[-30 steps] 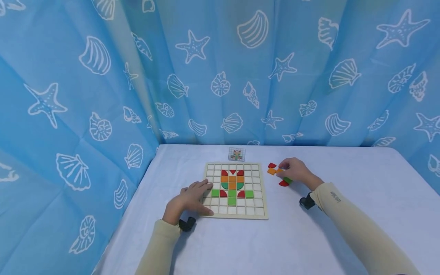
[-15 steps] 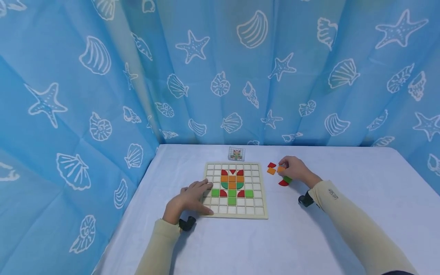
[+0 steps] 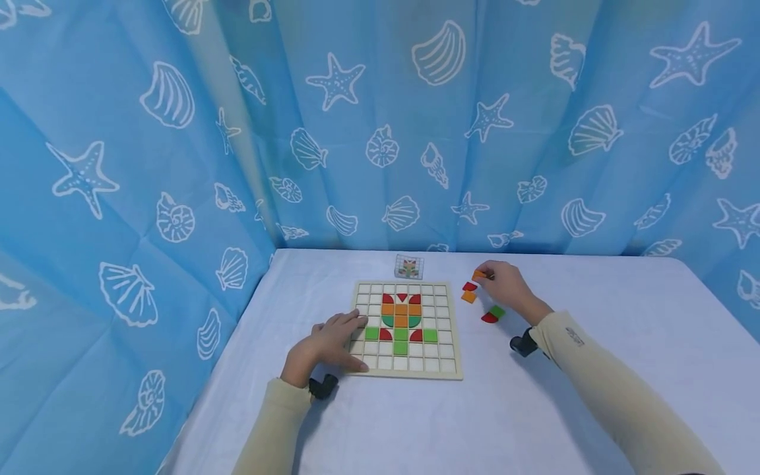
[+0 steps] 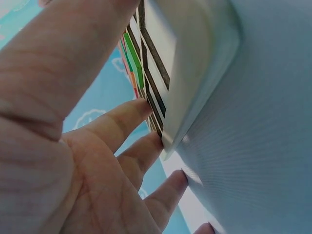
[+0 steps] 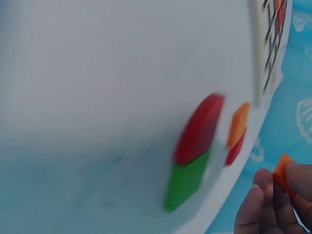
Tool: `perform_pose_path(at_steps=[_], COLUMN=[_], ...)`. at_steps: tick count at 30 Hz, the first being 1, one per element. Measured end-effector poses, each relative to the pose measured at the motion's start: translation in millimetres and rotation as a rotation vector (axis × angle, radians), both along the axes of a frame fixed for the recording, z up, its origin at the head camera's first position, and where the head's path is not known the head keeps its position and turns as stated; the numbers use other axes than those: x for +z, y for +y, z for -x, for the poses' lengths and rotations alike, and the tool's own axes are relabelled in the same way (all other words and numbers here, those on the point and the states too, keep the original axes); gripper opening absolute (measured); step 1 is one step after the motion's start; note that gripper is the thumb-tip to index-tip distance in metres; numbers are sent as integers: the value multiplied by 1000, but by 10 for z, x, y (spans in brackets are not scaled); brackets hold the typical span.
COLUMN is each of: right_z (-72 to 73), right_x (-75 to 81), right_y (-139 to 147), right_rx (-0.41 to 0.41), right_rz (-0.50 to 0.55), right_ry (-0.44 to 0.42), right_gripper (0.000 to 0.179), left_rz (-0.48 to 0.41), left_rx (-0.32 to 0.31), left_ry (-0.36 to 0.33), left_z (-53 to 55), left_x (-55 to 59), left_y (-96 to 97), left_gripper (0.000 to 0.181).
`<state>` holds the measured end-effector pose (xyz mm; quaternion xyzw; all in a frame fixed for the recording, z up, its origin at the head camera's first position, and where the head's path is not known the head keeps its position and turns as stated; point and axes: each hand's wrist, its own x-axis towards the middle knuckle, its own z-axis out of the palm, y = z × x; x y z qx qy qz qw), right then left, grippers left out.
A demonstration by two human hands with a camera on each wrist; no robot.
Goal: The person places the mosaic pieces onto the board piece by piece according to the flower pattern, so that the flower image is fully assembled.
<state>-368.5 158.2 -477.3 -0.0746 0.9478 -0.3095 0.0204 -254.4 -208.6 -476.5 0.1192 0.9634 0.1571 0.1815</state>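
My left hand (image 3: pixel 332 343) rests with spread fingers on the left edge of a pale grid board (image 3: pixel 412 373). Red, orange and green tiles in the board's middle form a flower, with white squares around it. Beyond the board's right side, my right hand (image 3: pixel 507 288) pinches an orange square tile (image 3: pixel 479 275) between thumb and fingers. Just below it on the cloth lie a red quarter-round tile (image 3: pixel 470 286) and another orange square tile (image 3: pixel 468 297). Nearer the wrist, a green tile (image 3: pixel 497 310) touches a second red quarter-round tile (image 3: pixel 489 318).
Behind the board lies a small card (image 3: pixel 409 266) printed with a similar flower on a grid. A white cloth (image 3: pixel 415 422) covers the table. Blue curtains (image 3: pixel 362 185) with white shells and starfish hang along the back and left.
My right hand has picked up the orange square tile and carried it away from me and slightly left, uncovering more of the green tile. The left hand has stayed on the board.
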Motion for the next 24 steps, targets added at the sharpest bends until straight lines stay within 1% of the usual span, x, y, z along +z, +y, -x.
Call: perform_pose_path(at_steps=[3,6,9,13,17,20,24], right_z=[-2,-39,-140,-291,-365,-412,-502], right_x=[52,65,32,-4,27,68,59], right_y=[-118,-247,-386,-597,-811,-952,-1111], right_rx=[13,53,97,155,210,260,312], right_rz=[14,26,16,8,2,4,58], right_ry=[3,20,42,40,49,29,-27], right_gripper=[28,24,20,18,17,18,16], left_rz=[3,1,3,6,1,4,14], left_rx=[3,9,1,-19,-10,-2,-7], left_ry=[-2,4,-3,-14,6,12,10], left_z=[-1,-5,-28,-52,-41,-20,16], left_x=[0,-6,-23,-52,-34,-6,-5], left_y=[3,8,15,15,15,10,5], left_gripper=[99,98,98,99,99,98,99])
